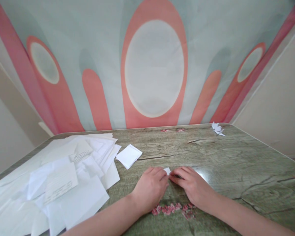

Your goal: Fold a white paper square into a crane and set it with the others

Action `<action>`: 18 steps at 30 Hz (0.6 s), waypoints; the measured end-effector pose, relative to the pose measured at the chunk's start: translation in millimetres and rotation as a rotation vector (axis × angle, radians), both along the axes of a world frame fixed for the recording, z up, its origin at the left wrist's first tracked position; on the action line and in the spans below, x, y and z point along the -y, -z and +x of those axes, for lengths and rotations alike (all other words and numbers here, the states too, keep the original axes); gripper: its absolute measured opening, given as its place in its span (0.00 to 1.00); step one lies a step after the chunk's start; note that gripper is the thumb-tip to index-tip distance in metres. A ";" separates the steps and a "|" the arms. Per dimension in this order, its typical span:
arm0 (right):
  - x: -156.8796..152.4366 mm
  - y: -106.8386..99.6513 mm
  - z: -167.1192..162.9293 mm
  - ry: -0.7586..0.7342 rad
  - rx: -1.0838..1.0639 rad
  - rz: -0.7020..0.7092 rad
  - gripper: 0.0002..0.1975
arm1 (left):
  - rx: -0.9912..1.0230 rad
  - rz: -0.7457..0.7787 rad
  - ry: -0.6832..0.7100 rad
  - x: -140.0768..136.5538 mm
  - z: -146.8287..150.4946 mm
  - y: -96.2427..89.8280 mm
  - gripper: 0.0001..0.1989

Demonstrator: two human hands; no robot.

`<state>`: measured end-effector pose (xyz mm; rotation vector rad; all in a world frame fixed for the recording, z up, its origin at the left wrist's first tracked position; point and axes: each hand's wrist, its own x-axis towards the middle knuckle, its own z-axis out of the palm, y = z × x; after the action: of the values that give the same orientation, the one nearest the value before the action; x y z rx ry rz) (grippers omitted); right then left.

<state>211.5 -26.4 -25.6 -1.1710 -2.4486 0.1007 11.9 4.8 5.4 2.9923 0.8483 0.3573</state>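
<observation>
I have left hand [151,184] and right hand [193,185] curled, pinching angular white paper [167,170] well short of the woodgrain desk [182,149]'s far edge.

the left hand [151,186] and the right hand [191,183] are bare, and so are the left forearm [110,214] and the right forearm [238,209] as far up as they show. both forearms look smooth and slender, narrowing evenly toward slim wrists. the backs of the hands are softly rounded, with low knuckles and slim fingers; the nails are too small to make out.
</observation>
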 end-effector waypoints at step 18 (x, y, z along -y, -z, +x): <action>0.1 -2.6 -0.8 0.006 0.035 -0.010 0.14 | -0.148 0.130 -0.113 11.8 2.2 -6.0 0.15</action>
<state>210.7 -26.5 -23.0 -1.1945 -2.4771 0.0922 14.1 -7.0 11.4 3.1302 1.0498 0.2010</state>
